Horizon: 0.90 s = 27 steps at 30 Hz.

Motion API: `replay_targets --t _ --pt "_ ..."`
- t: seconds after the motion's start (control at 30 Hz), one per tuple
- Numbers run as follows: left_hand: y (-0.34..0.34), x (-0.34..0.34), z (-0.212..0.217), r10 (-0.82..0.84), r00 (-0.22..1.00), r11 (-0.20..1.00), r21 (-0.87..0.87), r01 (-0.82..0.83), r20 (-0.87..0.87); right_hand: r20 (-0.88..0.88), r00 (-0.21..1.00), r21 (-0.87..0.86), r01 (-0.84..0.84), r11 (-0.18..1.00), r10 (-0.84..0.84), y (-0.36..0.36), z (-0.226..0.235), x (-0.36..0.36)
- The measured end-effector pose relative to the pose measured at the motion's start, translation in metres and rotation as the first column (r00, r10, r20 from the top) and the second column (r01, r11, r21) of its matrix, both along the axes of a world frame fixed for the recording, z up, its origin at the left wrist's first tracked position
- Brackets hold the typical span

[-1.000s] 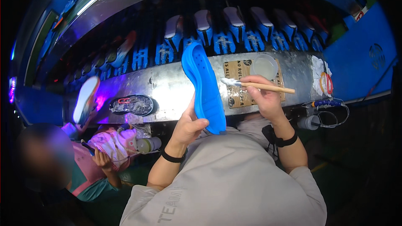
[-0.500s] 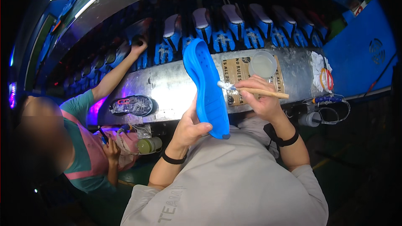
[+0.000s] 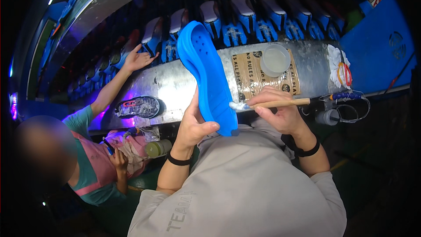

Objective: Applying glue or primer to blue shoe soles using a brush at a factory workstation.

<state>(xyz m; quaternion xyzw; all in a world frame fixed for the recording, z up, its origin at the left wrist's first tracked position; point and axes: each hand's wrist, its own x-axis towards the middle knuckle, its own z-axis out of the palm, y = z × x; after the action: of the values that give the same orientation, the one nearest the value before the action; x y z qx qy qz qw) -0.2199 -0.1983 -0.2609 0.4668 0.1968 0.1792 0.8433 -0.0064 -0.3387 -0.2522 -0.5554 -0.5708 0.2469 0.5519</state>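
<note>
My left hand grips a blue shoe sole near its lower end, the thumb across its edge. The sole stands tilted, its hollow inner side facing right, with several small holes at the upper end. Between the fingers of my right hand is a brush with a wooden handle. Its whitish bristle end meets the sole's right edge near the lower part. Just beyond my right hand, a clear plastic tub of pale liquid sits on a printed cardboard sheet.
Behind the metal ledge run rows of blue holders with shoe lasts. A dark tray lies at left, a white rag at right. A co-worker on the left reaches an arm toward the lasts.
My left hand has shifted the sole slightly left and up. The brush tip has come from beside the sole to its lower right edge. The co-worker's hand has opened and moved left.
</note>
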Motion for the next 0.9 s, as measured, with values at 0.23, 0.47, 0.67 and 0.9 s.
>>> replay_targets --t 0.23,0.47,0.67,0.9 --pt "0.005 0.000 -0.002 0.033 0.999 0.999 0.018 -0.033 0.017 -0.066 0.996 -0.020 -0.058 0.998 0.057 -0.004 0.004 -0.001" --pt "0.014 -0.004 -0.004 0.053 0.996 0.999 -0.001 -0.053 0.065 -0.463 0.873 -0.030 0.157 0.987 -0.153 -0.017 -0.003 0.001" --pt "0.013 -0.004 0.001 0.048 0.996 0.999 -0.020 -0.047 0.075 -0.450 0.879 0.002 0.179 0.984 -0.159 -0.019 -0.004 -0.002" --pt "0.006 -0.009 -0.003 0.076 0.996 0.995 0.063 -0.078 0.041 0.013 0.996 0.023 0.089 0.996 -0.089 0.003 0.007 -0.014"
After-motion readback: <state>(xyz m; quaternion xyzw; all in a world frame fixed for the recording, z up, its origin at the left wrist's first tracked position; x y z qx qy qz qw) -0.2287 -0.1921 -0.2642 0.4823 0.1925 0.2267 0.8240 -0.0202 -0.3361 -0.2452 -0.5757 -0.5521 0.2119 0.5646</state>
